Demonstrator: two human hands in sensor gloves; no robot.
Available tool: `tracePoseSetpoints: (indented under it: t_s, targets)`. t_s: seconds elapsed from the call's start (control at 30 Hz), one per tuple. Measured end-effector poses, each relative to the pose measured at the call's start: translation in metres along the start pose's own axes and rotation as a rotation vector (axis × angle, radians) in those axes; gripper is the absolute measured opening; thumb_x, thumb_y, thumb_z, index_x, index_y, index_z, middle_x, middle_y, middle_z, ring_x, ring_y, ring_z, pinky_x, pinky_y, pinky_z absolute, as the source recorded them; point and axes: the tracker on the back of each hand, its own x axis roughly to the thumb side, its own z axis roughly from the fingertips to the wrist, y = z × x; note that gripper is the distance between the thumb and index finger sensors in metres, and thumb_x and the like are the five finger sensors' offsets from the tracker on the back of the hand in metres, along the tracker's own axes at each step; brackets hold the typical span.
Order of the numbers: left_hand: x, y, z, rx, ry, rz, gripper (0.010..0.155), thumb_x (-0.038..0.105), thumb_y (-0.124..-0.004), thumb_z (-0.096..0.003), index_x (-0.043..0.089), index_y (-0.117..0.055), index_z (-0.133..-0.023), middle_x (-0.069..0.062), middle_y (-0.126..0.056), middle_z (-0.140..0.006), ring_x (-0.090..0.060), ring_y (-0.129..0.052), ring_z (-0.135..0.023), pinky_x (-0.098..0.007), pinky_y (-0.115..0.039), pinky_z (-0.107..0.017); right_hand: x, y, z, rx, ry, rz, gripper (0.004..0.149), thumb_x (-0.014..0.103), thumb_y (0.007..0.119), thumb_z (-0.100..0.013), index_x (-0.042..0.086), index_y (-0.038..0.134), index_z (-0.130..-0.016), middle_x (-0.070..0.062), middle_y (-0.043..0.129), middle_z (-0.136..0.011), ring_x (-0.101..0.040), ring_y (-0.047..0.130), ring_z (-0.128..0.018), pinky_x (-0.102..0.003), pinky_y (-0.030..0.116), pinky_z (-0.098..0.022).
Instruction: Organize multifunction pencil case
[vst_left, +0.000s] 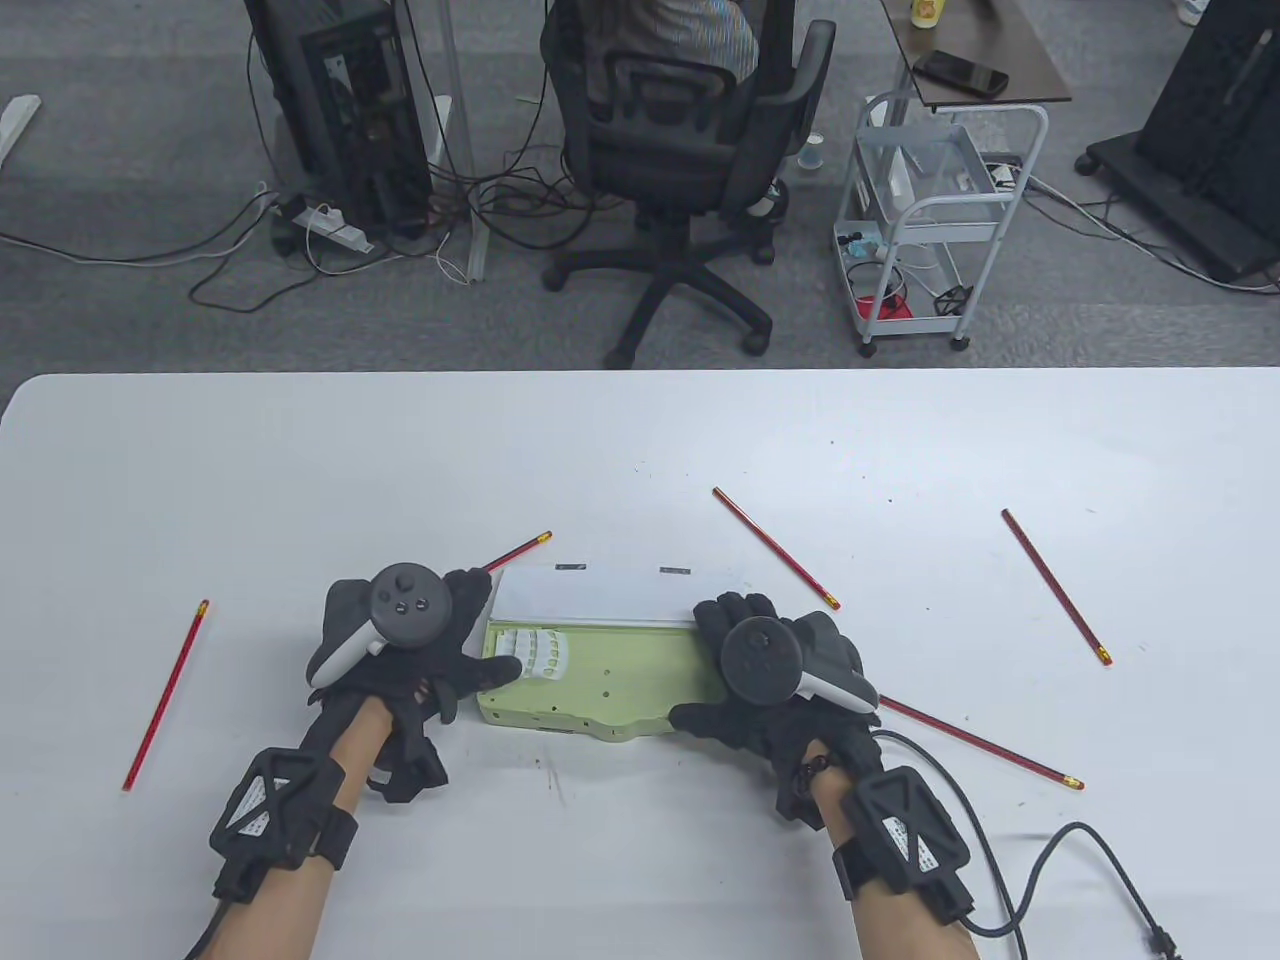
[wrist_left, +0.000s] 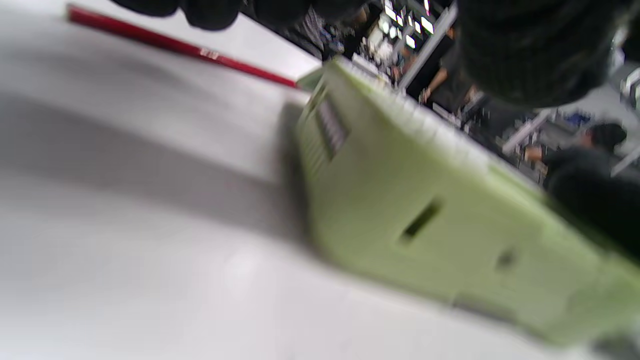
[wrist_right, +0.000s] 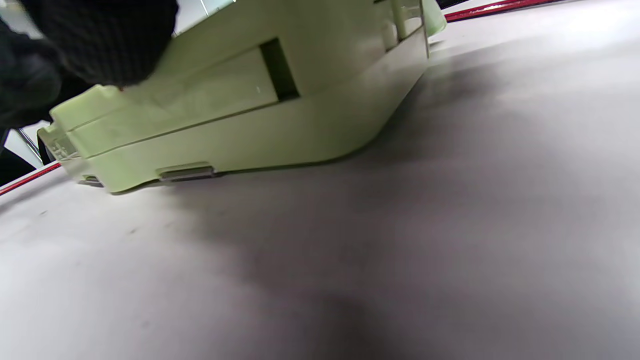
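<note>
Table view shows the green pencil case (vst_left: 600, 690) lying open near the front middle of the white worktop (vst_left: 640, 450), its white lid (vst_left: 600, 598) folded back away from the person. The left hand (vst_left: 410, 650) holds the case's left end, thumb lying over the ribbed white insert (vst_left: 535, 655); the right hand (vst_left: 770, 670) wraps the right end, thumb along the front corner. Both hands are curled round the case rather than spread. Five red pencils lie loose: one (vst_left: 165, 695) far left, one (vst_left: 518, 551) just behind the left hand, one (vst_left: 775, 548) behind the right, one (vst_left: 980, 743) beside the right wrist, one (vst_left: 1057, 587) well to the right.

The step in hand looks like steadying the opened case before loading it. To do it well, keep one hand pinning the tray flat so the lid stays back, and free the other for the nearest pencil. Lay each pencil lengthwise along the tray, clear of the insert and hinge, so the lid can later shut.
</note>
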Motion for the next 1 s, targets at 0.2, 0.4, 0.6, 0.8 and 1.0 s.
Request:
tracePoseSetpoints:
  t_s: [0.2,0.4,0.6,0.8,1.0]
  targets:
    - [-0.005,-0.013,0.004,-0.07,-0.04,0.016,0.112,0.065,-0.078,-0.0297,0.017,-0.021,-0.113,-0.016,-0.022,-0.123,-0.052,-0.034,-0.111,-0.072,-0.041,-0.072,-0.004,0.001,-0.001,0.009,-0.003,-0.036,0.103,0.06,0.072,-0.047,-0.003,0.024,-0.113,-0.034,0.02,-0.112,-0.063,0.023,-0.1,-0.073,0.036,-0.069]
    - [0.0,-0.014,0.005,-0.075,-0.037,-0.032,0.114,0.066,-0.079,-0.0273,0.016,-0.021,-0.112,-0.016,-0.027,-0.123,-0.05,-0.038,-0.112,-0.073,-0.043,-0.072,-0.003,0.002,0.0,0.012,-0.001,-0.027,0.103,0.06,0.072,-0.048,-0.003,0.023,-0.113,-0.035,0.017,-0.112,-0.064,0.021,-0.1,-0.074,0.035,-0.069]
    - [0.004,-0.013,0.004,-0.043,-0.011,-0.126,0.113,0.067,-0.078,-0.0265,0.016,-0.026,-0.112,-0.016,-0.034,-0.123,-0.048,-0.044,-0.111,-0.072,-0.046,-0.072,-0.002,-0.003,0.003,0.002,-0.002,-0.016,0.101,0.06,0.068,-0.048,-0.003,0.024,-0.113,-0.036,0.018,-0.112,-0.066,0.023,-0.099,-0.075,0.034,-0.068]
    - [0.007,-0.013,0.004,-0.041,-0.004,-0.166,0.113,0.068,-0.076,-0.0259,0.015,-0.026,-0.112,-0.017,-0.036,-0.123,-0.048,-0.046,-0.111,-0.072,-0.047,-0.072,-0.004,-0.032,0.019,-0.166,0.052,-0.019,0.091,0.056,0.067,-0.05,-0.003,0.036,-0.113,-0.036,0.034,-0.111,-0.067,0.034,-0.099,-0.076,0.04,-0.068]
    - [0.007,-0.014,0.004,-0.039,-0.008,-0.163,0.113,0.068,-0.076,-0.0265,0.015,-0.026,-0.112,-0.017,-0.036,-0.122,-0.049,-0.047,-0.111,-0.071,-0.048,-0.072,-0.031,-0.071,0.026,-0.282,0.253,0.068,0.083,0.054,0.066,-0.05,0.0,0.049,-0.111,-0.036,0.049,-0.109,-0.065,0.053,-0.097,-0.074,0.053,-0.068]
